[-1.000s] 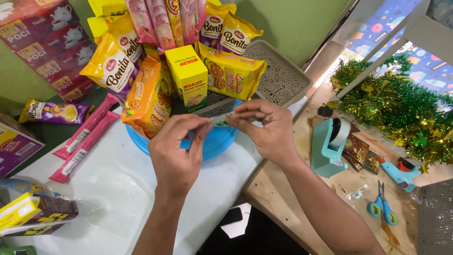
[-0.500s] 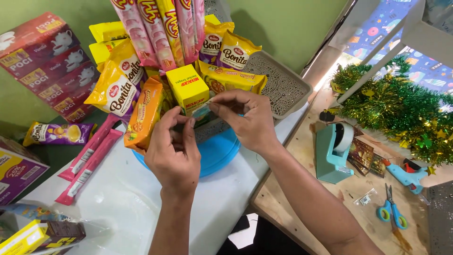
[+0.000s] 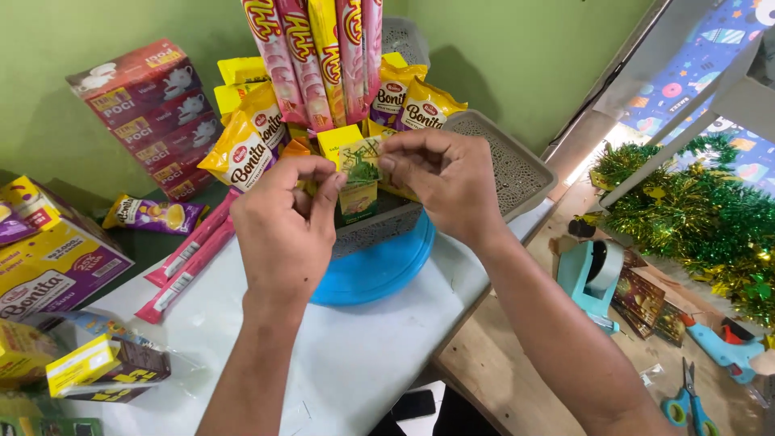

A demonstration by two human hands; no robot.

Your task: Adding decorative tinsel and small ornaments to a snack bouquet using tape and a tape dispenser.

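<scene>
Yellow drink carton [image 3: 358, 182] sits pinched between my left hand [image 3: 286, 230] and right hand [image 3: 448, 190], fingertips closed on it. It stands against the grey basket [image 3: 517, 173] on the blue plate [image 3: 379, 270].

Left hand [image 3: 286, 230], right hand [image 3: 448, 182]: bare, no sleeves, rings or watch.

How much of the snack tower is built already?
A good part looks done: tall pink and yellow sticks stand at the top, with yellow snack bags around them in the grey basket on the blue plate. In hand: the left hand and right hand hold a small yellow box at the front. Probably left: loose pink sticks and packets lie on the table.
</scene>
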